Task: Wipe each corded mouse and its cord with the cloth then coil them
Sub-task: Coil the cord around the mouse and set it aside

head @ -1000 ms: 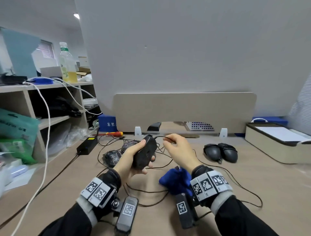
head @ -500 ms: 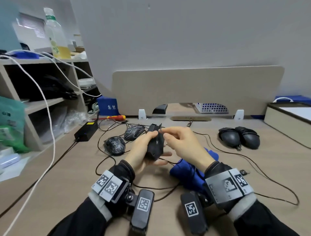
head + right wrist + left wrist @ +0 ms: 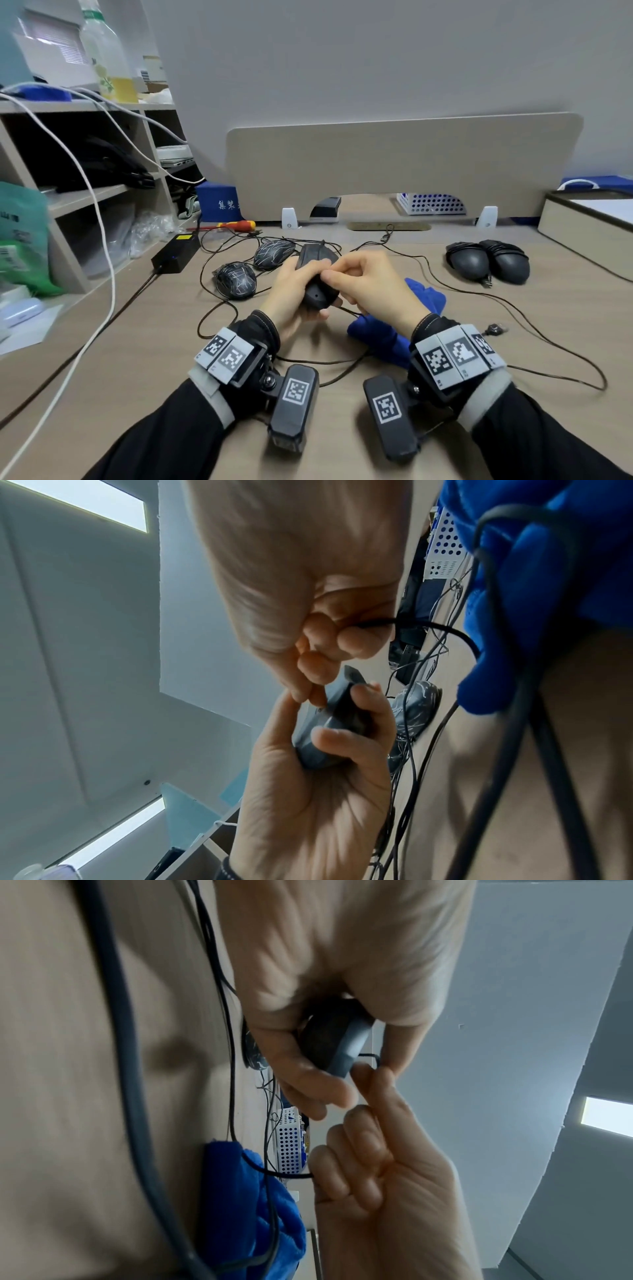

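My left hand [image 3: 291, 294] grips a black corded mouse [image 3: 317, 291] just above the desk, nose pointing away from me. My right hand [image 3: 363, 284] pinches its thin black cord [image 3: 349, 311] against the mouse's top, fingers curled. In the left wrist view the mouse [image 3: 335, 1042] sits in the left hand [image 3: 308, 1074], and the cord [image 3: 274, 1172] runs into the right hand [image 3: 377, 1150]. From the right wrist, the cord [image 3: 428, 626] leaves the right hand [image 3: 325, 642] above the mouse [image 3: 329, 729]. The blue cloth [image 3: 424, 298] lies crumpled on the desk under my right wrist.
Two patterned mice [image 3: 274, 253] [image 3: 236, 279] lie with tangled cords beyond my left hand. Two black mice [image 3: 469, 260] [image 3: 507, 262], cords wrapped around them, sit at the right. A power adapter [image 3: 176, 251], screwdriver [image 3: 236, 225], left shelf [image 3: 85, 195], right box [image 3: 589, 222] and back divider [image 3: 404, 164] surround the desk.
The mouse has tipped from upright to lying along my left palm. My right hand has carried the cord from the mouse's front end down onto its body.
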The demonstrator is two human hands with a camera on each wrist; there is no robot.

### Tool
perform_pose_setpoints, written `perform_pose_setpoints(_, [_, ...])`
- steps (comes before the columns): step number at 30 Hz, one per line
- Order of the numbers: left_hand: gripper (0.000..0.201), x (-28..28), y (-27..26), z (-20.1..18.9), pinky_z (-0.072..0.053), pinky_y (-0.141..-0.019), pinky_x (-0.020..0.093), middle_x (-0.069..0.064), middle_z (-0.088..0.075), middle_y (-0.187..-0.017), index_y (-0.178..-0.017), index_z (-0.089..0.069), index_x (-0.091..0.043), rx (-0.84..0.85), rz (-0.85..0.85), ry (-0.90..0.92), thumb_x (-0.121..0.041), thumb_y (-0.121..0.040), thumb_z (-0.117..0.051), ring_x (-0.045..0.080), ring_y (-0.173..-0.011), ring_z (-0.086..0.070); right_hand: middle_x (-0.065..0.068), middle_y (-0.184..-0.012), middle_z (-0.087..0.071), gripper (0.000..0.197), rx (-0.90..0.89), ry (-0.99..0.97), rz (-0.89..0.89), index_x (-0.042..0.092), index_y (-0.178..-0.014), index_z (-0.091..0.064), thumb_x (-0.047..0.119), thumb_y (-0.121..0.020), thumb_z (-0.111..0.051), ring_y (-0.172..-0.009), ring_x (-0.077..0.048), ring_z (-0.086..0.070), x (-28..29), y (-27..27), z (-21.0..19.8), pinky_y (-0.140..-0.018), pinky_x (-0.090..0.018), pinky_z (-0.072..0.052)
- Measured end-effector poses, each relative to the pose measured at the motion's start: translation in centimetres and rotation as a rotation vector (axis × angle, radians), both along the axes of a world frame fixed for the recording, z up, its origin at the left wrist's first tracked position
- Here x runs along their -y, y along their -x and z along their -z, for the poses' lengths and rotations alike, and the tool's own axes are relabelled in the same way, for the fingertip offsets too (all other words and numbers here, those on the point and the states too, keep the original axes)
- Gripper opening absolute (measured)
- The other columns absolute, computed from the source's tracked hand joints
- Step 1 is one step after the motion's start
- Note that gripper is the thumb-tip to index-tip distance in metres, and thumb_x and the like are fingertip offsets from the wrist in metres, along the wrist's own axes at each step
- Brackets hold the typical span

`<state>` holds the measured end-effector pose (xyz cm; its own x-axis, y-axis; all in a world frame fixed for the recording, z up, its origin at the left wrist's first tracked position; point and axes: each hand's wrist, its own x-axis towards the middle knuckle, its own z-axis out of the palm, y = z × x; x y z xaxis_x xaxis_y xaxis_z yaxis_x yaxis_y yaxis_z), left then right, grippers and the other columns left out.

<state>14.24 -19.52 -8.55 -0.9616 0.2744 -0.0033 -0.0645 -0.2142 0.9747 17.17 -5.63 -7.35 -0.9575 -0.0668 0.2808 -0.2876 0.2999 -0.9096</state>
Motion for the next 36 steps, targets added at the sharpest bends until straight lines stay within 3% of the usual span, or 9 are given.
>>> perform_pose_setpoints(5, [0.033,0.7,0.7,0.1,-0.037,-0.035,0.021,0.019,-0.065,-0.084,-0.12,-0.041,-0.001,-0.008,-0.077,-0.049,-0.014,-0.095,-0.057,0.028,-0.053,-0.061,0.005,-0.05,-0.049,0.019,0.057,-0.034,0.012,0.011,-0.075,-0.071,0.015,-0.094,-0.067,-0.043,-0.009,-0.04,-1.1,0.1,0.0,-0.04,-0.024,-0.036])
perform_pose_setpoints(9, [0.027,1.4,0.4,-0.8,-0.036,-0.035,0.021,0.024,-0.061,-0.1,-0.119,-0.043,-0.012,-0.045,0.014,-0.083,-0.014,-0.096,-0.057,0.029,-0.055,-0.062,-0.001,-0.057,-0.042,0.025,0.17,0.05,0.025,0.009,-0.075,-0.07,0.018,-0.097,-0.063,-0.046,-0.012,-0.035,-3.1,0.3,0.1,-0.044,-0.024,-0.036])
perform_pose_setpoints(15, [0.035,2.0,-0.1,-1.3,-0.032,-0.033,0.018,0.023,-0.055,-0.101,-0.117,-0.053,-0.011,-0.111,0.178,-0.116,-0.019,-0.086,-0.065,0.026,-0.051,-0.054,0.005,-0.052,-0.048,0.027,0.273,0.022,-0.071,0.007,-0.079,-0.071,0.031,-0.093,-0.069,-0.054,-0.012,-0.041,-3.9,0.2,0.4,-0.057,-0.024,-0.042])
perform_pose_setpoints(18, [0.028,1.8,-0.4,-1.3,-0.029,-0.03,0.015,0.02,-0.045,-0.093,-0.102,-0.052,-0.006,-0.123,0.221,-0.135,-0.019,-0.081,-0.064,0.021,-0.043,-0.045,0.007,-0.054,-0.054,0.029,0.286,-0.058,-0.137,0.006,-0.077,-0.069,0.03,-0.093,-0.068,-0.061,-0.014,-0.045,-4.2,0.1,0.5,-0.067,-0.025,-0.042])
perform_pose_setpoints(21, [0.038,1.4,-0.5,-1.1,-0.03,-0.03,0.016,0.023,-0.049,-0.094,-0.108,-0.047,-0.01,-0.128,0.188,-0.106,-0.021,-0.079,-0.069,0.022,-0.041,-0.047,0.014,-0.053,-0.059,0.035,0.273,-0.097,-0.152,-0.01,-0.091,-0.067,0.024,-0.097,-0.063,-0.062,-0.014,-0.044,-4.3,-0.1,0.4,-0.067,-0.023,-0.041])
perform_pose_setpoints(23, [0.038,1.3,-0.6,-1.0,-0.03,-0.03,0.017,0.022,-0.051,-0.092,-0.108,-0.047,-0.01,-0.128,0.173,-0.111,-0.021,-0.08,-0.069,0.022,-0.04,-0.046,0.015,-0.052,-0.058,0.035,0.263,-0.101,-0.147,-0.011,-0.094,-0.066,0.024,-0.098,-0.062,-0.057,-0.011,-0.044,-4.3,-0.1,0.4,-0.07,-0.025,-0.044])
perform_pose_setpoints(30, [0.042,2.4,-0.8,-1.5,-0.027,-0.03,0.014,0.02,-0.055,-0.078,-0.109,-0.048,0.0,-0.208,0.355,-0.1,-0.021,-0.079,-0.069,0.014,-0.03,-0.035,0.002,-0.057,-0.045,0.026,0.255,-0.137,-0.028,0.001,-0.078,-0.061,0.02,-0.086,-0.076,-0.052,-0.013,-0.04,-4.1,-0.3,-0.1,-0.051,-0.02,-0.041])
perform_pose_setpoints(33, [0.028,2.3,-1.0,-1.7,-0.024,-0.031,0.013,0.016,-0.056,-0.071,-0.087,-0.046,-0.01,-0.215,0.325,-0.07,-0.015,-0.076,-0.072,0.015,-0.028,-0.034,0.006,-0.047,-0.04,0.03,0.256,-0.096,0.018,0.009,-0.064,-0.051,0.005,-0.089,-0.067,-0.047,-0.015,-0.037,-4.3,0.1,0.1,-0.049,-0.025,-0.034])
perform_pose_setpoints(36, [0.025,2.1,-1.2,-1.6,-0.023,-0.03,0.014,0.015,-0.057,-0.071,-0.083,-0.056,-0.016,-0.265,0.351,0.054,-0.02,-0.07,-0.077,0.016,-0.031,-0.04,-0.005,-0.053,-0.04,0.039,0.288,-0.021,0.041,0.014,-0.056,-0.052,-0.006,-0.09,-0.054,-0.049,-0.017,-0.033,-4.2,0.1,0.1,-0.049,-0.026,-0.028])
